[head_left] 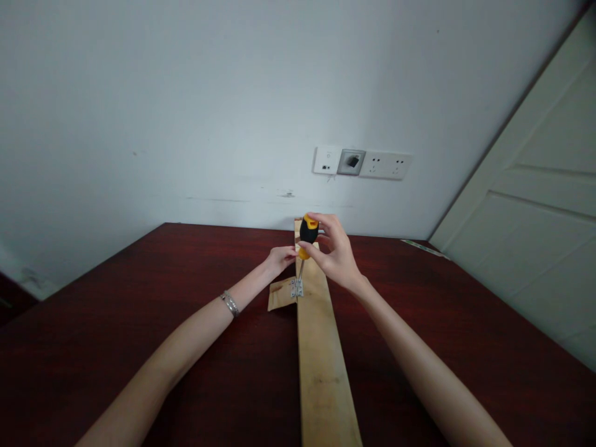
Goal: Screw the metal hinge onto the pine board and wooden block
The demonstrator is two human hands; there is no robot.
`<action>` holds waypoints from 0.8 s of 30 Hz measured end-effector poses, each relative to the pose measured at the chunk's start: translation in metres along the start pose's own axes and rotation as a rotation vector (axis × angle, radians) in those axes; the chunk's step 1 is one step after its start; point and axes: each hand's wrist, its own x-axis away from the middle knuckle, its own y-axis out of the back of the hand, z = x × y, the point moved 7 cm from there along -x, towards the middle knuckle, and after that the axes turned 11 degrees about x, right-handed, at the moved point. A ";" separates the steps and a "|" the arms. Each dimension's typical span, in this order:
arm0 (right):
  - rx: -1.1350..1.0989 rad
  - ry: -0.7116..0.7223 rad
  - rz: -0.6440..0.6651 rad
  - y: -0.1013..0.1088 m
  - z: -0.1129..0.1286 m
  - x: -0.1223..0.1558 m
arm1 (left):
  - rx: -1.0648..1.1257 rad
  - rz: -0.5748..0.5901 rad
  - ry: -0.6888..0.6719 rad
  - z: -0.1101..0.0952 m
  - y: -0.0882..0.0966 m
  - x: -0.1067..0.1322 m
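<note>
A long pale wooden plank (321,360) lies lengthwise on the dark red table (139,323). A small metal hinge (297,288) sits at its left edge, joined to a small brown wooden piece (280,293). My right hand (336,254) is closed around the black and yellow handle of a screwdriver (307,233), which stands upright with its tip on the hinge. My left hand (280,257) rests on the plank's left edge just beyond the hinge, fingers curled against the wood. A silver bracelet (230,303) is on my left wrist.
A white wall stands right behind the table, with a row of sockets (362,163) above the plank's far end. A pale panelled door (535,205) borders the table on the right. A thin strip (423,248) lies at the table's far right edge.
</note>
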 end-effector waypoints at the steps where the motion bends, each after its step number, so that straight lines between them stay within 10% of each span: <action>1: 0.004 0.002 -0.001 0.000 0.001 0.000 | -0.013 0.017 -0.016 -0.001 -0.001 0.000; 24: -0.050 -0.064 -0.159 0.028 0.002 -0.007 | -0.134 0.117 -0.030 -0.004 -0.010 0.007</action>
